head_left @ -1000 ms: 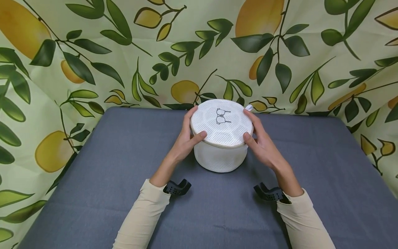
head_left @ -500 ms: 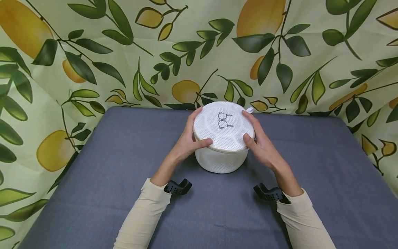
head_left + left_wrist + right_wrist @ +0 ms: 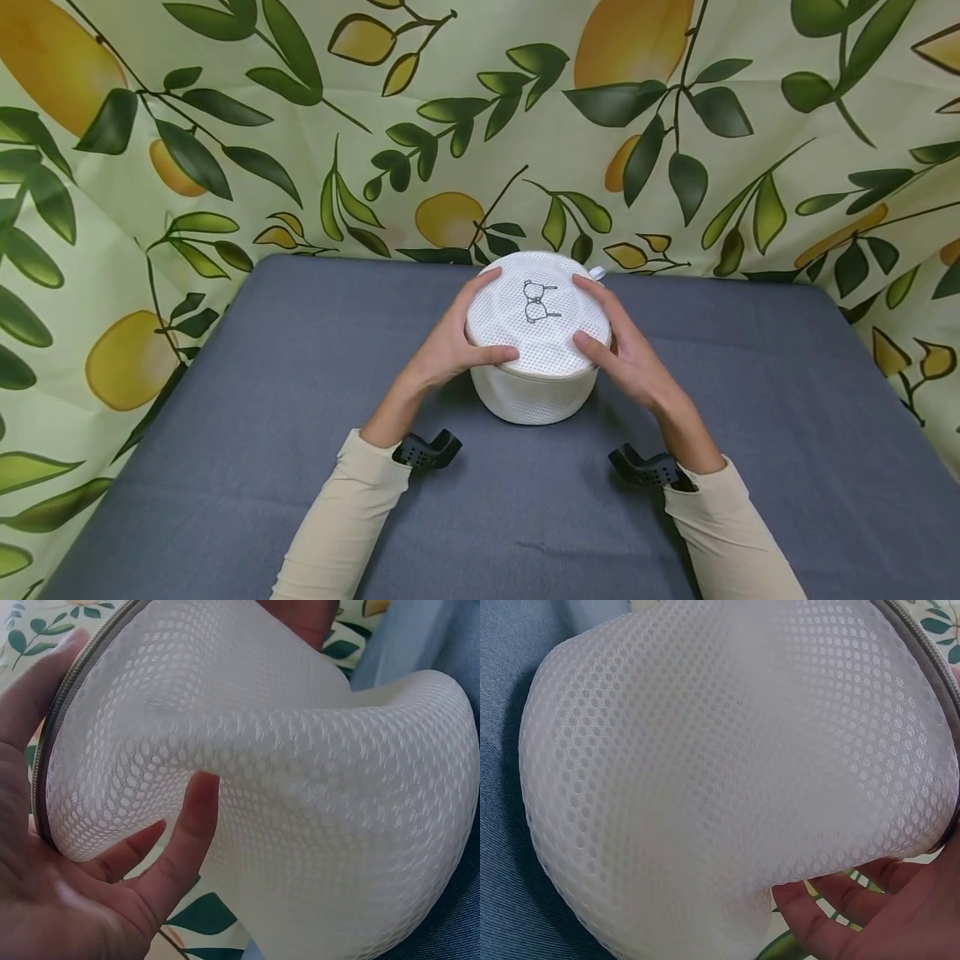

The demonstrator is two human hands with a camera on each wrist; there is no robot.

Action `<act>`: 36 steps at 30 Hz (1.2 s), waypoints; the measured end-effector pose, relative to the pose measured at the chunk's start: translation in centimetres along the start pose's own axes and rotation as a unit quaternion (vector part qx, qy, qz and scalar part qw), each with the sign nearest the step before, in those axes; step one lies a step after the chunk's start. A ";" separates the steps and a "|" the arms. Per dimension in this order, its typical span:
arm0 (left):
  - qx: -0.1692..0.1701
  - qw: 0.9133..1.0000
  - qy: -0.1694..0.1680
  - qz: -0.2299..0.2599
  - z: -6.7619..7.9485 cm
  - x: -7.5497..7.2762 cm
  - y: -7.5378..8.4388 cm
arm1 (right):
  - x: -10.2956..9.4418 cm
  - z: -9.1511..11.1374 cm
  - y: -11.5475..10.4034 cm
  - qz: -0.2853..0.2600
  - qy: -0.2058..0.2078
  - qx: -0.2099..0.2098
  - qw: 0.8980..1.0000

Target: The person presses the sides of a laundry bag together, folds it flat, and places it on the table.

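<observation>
A round white mesh laundry bag stands at the back middle of the table, its flat top tipped toward me and printed with a small dark line drawing. My left hand grips it from the left, thumb across the top near the front rim. From the right, my right hand holds it likewise, thumb on the top edge. In the left wrist view, a zipper runs round the rim and some fingertips press into the creased mesh side. The right wrist view has fingers under the dented side.
The bag rests on a table covered with blue-grey cloth. Right behind it hangs a cream curtain with lemon and leaf print, which also lines both sides. A small white tab sticks out at the bag's back right.
The bag's top has sunk slightly and tipped nearer to me. Both hands have shifted inward over the top, the left thumb reaching further across it.
</observation>
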State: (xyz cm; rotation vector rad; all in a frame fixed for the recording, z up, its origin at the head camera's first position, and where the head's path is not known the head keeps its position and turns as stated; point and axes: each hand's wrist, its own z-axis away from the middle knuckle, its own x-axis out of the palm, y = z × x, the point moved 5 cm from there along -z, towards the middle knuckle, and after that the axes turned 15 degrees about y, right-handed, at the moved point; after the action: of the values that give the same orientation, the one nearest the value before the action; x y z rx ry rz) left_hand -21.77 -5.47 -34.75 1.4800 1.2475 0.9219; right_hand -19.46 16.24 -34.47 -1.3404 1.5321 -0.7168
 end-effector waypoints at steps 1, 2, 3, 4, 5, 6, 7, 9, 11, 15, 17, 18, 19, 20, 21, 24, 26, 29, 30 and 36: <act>0.000 1.000 0.000 0.000 0.0 0.0 0.0 | 0.1 0.0 0.1 -0.002 0.000 0.002 1.000; 0.001 1.000 0.000 -0.001 0.0 0.1 0.1 | 0.1 0.0 0.2 -0.002 -0.001 0.003 1.000; 0.001 1.000 0.000 0.001 0.1 0.1 0.1 | 0.2 0.0 0.2 -0.003 -0.002 0.005 1.000; 0.000 1.000 0.001 0.002 0.1 0.1 0.1 | 0.3 0.1 0.3 -0.002 -0.004 0.006 1.000; 0.000 1.000 0.001 0.004 0.1 0.1 0.1 | 0.4 0.1 0.4 -0.002 -0.006 0.008 1.000; 0.001 1.000 0.001 0.005 0.1 0.1 0.1 | 0.5 0.1 0.5 0.000 -0.007 0.009 1.000; 0.000 1.000 0.001 0.005 0.1 0.1 0.1 | 0.5 0.2 0.6 0.000 -0.009 0.011 1.000; -0.001 1.000 0.001 0.003 0.0 0.1 0.0 | 0.6 0.2 0.8 0.000 -0.011 0.013 1.000; -0.002 1.000 0.000 -0.005 0.0 0.1 -0.1 | 0.6 0.2 0.9 0.000 -0.010 0.014 1.000; -0.001 1.000 -0.004 -0.021 -0.1 0.2 -0.5 | 0.6 0.2 1.0 0.010 -0.002 0.011 1.000; 0.000 1.000 -0.005 -0.025 -0.1 0.2 -0.6 | 0.6 0.2 1.1 0.014 0.002 0.012 1.000; 0.002 1.000 -0.005 -0.026 -0.1 0.2 -0.6 | 0.6 0.2 1.1 0.017 0.005 0.012 1.000; 0.004 1.000 -0.004 -0.027 -0.1 0.2 -0.6 | 0.7 0.2 1.1 0.019 0.007 0.012 1.000; 0.004 1.000 -0.004 -0.027 -0.1 0.2 -0.6 | 0.7 0.1 1.1 0.020 0.009 0.013 1.000; 0.005 1.000 -0.004 -0.025 -0.2 0.2 -0.6 | 0.7 0.1 1.2 0.020 0.011 0.014 1.000; 0.001 1.000 -0.002 -0.023 -0.2 0.2 -0.6 | 0.8 0.1 1.2 0.020 0.014 0.016 1.000; -0.005 1.000 0.001 -0.023 -0.2 0.1 -0.7 | 0.8 0.1 1.3 0.019 0.015 0.019 1.000; -0.011 1.000 0.004 -0.026 -0.1 0.1 -0.7 | 1.0 0.1 1.3 0.014 0.020 0.019 1.000; -0.013 1.000 0.004 -0.026 -0.1 0.1 -0.7 | 1.0 0.1 1.4 0.010 0.025 0.018 0.999; -0.013 0.999 0.003 -0.031 0.0 0.2 -0.8 | 1.3 0.2 1.5 -0.026 0.059 0.013 0.998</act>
State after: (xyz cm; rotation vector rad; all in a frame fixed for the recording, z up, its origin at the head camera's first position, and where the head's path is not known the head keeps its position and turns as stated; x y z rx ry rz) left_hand -21.96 -5.28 -35.48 1.4101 1.2748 0.8995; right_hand -19.83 15.40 -36.16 -1.3422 1.5793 -0.8597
